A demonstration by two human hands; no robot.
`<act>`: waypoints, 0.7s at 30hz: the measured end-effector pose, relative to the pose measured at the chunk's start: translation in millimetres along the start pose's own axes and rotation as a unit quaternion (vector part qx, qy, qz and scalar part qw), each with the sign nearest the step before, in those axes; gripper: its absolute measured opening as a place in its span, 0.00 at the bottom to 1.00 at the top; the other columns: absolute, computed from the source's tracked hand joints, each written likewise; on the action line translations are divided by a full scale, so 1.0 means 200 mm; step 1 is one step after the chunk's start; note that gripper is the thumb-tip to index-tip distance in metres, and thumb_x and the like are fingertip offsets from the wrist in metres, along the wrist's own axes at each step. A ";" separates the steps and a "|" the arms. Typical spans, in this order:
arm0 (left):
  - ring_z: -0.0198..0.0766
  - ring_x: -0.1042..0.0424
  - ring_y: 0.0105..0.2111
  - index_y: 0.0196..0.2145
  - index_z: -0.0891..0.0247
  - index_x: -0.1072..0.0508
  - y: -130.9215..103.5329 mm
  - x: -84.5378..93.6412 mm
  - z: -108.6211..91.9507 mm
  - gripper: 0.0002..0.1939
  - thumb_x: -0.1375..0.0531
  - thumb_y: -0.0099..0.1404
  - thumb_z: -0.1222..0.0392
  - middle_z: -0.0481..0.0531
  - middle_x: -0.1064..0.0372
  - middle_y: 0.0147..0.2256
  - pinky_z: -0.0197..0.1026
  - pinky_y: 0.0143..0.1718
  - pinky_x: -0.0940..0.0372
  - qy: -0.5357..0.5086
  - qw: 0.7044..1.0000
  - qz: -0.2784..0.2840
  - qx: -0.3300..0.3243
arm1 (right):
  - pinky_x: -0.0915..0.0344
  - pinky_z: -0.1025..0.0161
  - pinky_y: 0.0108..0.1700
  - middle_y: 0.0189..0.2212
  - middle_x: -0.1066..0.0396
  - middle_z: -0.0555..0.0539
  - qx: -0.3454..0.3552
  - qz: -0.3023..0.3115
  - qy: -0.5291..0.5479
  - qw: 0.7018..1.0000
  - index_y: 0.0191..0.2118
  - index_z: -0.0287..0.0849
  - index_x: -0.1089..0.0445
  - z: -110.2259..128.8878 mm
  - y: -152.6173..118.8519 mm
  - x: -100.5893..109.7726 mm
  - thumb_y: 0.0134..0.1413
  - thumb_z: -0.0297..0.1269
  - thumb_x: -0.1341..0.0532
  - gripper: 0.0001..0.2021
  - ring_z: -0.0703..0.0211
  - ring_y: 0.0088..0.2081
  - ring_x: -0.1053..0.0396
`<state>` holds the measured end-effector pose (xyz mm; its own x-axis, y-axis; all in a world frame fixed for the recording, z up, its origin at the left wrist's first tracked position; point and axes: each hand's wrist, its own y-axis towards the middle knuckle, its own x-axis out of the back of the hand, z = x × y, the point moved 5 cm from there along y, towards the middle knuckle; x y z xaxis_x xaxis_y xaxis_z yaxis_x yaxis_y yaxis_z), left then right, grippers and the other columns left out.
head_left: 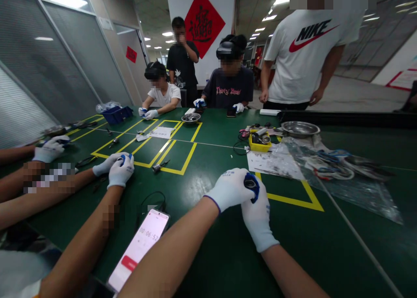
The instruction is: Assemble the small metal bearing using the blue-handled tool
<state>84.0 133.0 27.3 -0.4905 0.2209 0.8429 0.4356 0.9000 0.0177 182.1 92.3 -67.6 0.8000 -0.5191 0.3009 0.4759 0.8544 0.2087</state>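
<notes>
My left hand (230,188), in a white glove with a blue palm, is closed around a small dark round part with a metallic rim (250,184). Against the same part press the fingers of my right hand (258,215), gloved alike. Both hands meet above the green table (208,246), and the fingers cover most of the part, so its exact kind does not show. Beyond them lies a white sheet (276,164) with small loose bits on it. A phone (143,246) showing a running timer rests to the left of my left forearm.
A yellow bin (260,147) of parts, a steel bowl (300,127) and a plastic sheet with cables (345,172) stand to the right. Left, a co-worker's gloved hands (120,170) work near a cylindrical metal tool (159,165). Yellow tape (295,199) marks the table. Other people sit and stand opposite.
</notes>
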 end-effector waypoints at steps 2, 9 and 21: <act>0.46 0.22 0.46 0.42 0.60 0.23 -0.05 -0.04 0.06 0.16 0.29 0.55 0.60 0.53 0.22 0.44 0.45 0.51 0.27 -0.095 0.993 -0.074 -0.001 | 0.31 0.44 0.59 0.56 0.24 0.37 0.021 -0.007 0.008 1.000 0.64 0.42 0.33 0.01 -0.01 -0.01 0.53 0.42 0.40 0.31 0.39 0.56 0.26; 0.43 0.24 0.46 0.42 0.61 0.24 -0.21 -0.10 0.19 0.15 0.33 0.56 0.70 0.52 0.25 0.43 0.46 0.52 0.28 -0.237 0.940 -0.241 -0.035 | 0.33 0.43 0.63 0.57 0.24 0.36 0.104 0.042 0.042 0.993 0.61 0.40 0.29 0.05 -0.06 -0.07 0.54 0.36 0.41 0.28 0.42 0.58 0.26; 0.45 0.25 0.43 0.41 0.60 0.28 -0.28 -0.15 0.27 0.16 0.32 0.54 0.65 0.52 0.28 0.40 0.47 0.47 0.28 -0.187 0.912 -0.364 -0.012 | 0.27 0.43 0.57 0.48 0.20 0.36 0.110 0.046 -0.003 0.993 0.48 0.41 0.23 0.05 -0.05 -0.08 0.53 0.39 0.40 0.18 0.41 0.50 0.22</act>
<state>33.8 95.9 -27.2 -0.8782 -0.3145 0.3603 -0.0937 0.8520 0.5152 159.6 92.0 -64.7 0.8338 -0.4397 0.3338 0.3085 0.8726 0.3786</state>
